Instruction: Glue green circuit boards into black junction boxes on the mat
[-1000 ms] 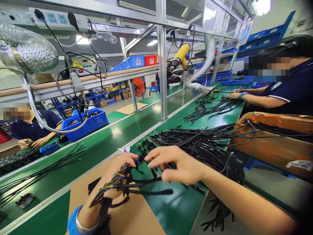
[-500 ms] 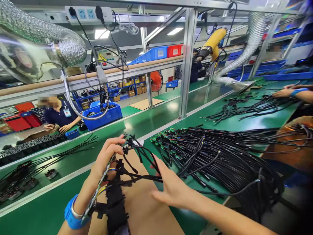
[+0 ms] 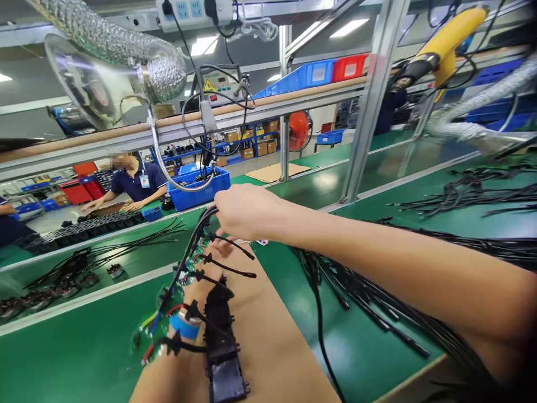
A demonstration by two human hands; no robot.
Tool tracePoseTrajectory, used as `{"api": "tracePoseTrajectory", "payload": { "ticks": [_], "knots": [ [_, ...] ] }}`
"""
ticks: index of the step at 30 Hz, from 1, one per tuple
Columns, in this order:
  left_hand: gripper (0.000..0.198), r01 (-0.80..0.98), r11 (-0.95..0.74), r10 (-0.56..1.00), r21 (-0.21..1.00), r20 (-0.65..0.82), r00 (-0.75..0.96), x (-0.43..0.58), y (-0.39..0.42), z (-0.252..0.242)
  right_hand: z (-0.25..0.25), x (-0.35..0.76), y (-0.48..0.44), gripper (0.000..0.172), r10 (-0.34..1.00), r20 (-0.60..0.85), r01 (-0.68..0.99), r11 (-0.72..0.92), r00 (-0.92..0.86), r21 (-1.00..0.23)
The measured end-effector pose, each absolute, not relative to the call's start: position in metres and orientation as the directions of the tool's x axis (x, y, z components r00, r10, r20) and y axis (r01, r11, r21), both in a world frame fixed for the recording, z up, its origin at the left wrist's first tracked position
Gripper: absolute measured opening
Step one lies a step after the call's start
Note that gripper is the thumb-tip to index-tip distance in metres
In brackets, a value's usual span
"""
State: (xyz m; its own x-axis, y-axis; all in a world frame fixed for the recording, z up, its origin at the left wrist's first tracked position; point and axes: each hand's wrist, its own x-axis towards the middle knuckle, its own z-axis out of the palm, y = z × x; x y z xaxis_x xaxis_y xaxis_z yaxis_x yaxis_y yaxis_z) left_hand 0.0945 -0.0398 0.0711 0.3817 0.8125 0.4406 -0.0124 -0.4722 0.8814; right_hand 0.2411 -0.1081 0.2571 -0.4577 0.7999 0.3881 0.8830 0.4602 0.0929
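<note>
A long green circuit board with black cables and coloured leads is tilted over my left forearm, blurred by motion. My left hand holds it, closed, with its fingers partly hidden behind the board and cables. At the board's far end, my right hand is closed around the bundled black cables; its fingertips are turned away from view. Several short cable ends with black grommets stick out to the right. Below them, a black plastic housing rests on brown cardboard.
Under my right arm, many black cables spread over the green bench. Small motors and thin cables lie to the left. Across the bench, a person sits near a blue bin. A metal post and flexible duct stand around.
My right hand has moved forward and left, from beside the cables to gripping them near the board's far end. The board has turned its component face toward me. The view has swung left.
</note>
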Motion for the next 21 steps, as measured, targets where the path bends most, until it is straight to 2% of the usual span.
{"api": "tracePoseTrajectory", "payload": {
  "ticks": [3,6,8,10,13,16,18,20,21],
  "knots": [
    [0.086,-0.183,-0.35,0.805,0.919,0.395,0.443,0.088,-0.053,0.056,0.252,0.241,-0.088,0.022,0.823,0.398,0.904,0.425,-0.405,0.041],
    [0.112,-0.392,-0.102,0.787,0.914,0.315,0.53,0.057,-0.072,0.055,0.248,0.251,-0.073,0.019,0.863,0.388,0.94,0.341,-0.323,0.025],
    [0.116,-0.457,0.031,0.773,0.889,0.268,0.575,0.035,-0.085,0.059,0.242,0.253,-0.065,0.019,0.873,0.377,0.947,0.321,-0.31,0.035],
    [0.102,-0.411,0.047,0.785,0.911,0.22,0.579,0.023,-0.096,0.062,0.237,0.249,-0.06,0.02,0.874,0.369,0.944,0.326,-0.317,0.038],
    [0.065,-0.303,-0.028,0.872,0.953,0.172,0.458,0.015,-0.104,0.063,0.237,0.24,-0.058,0.025,0.844,0.332,0.898,0.44,-0.421,0.019],
    [0.043,-0.253,-0.08,0.933,0.964,0.162,0.32,-0.004,-0.104,0.064,0.254,0.254,-0.056,0.033,0.826,0.177,0.838,0.546,-0.536,-0.009],
    [0.033,-0.161,-0.088,0.929,0.983,0.14,0.343,-0.026,-0.106,0.067,0.269,0.286,-0.051,0.044,0.862,0.043,0.861,0.507,-0.506,-0.03],
    [0.03,-0.008,-0.113,0.908,0.994,0.106,0.405,-0.047,-0.113,0.072,0.273,0.332,-0.046,0.058,0.918,-0.017,0.915,0.394,-0.397,-0.082],
    [0.029,0.079,-0.129,0.895,0.988,0.082,0.439,-0.054,-0.117,0.073,0.268,0.355,-0.043,0.058,0.943,-0.024,0.936,0.327,-0.333,-0.127]
  ]
}}
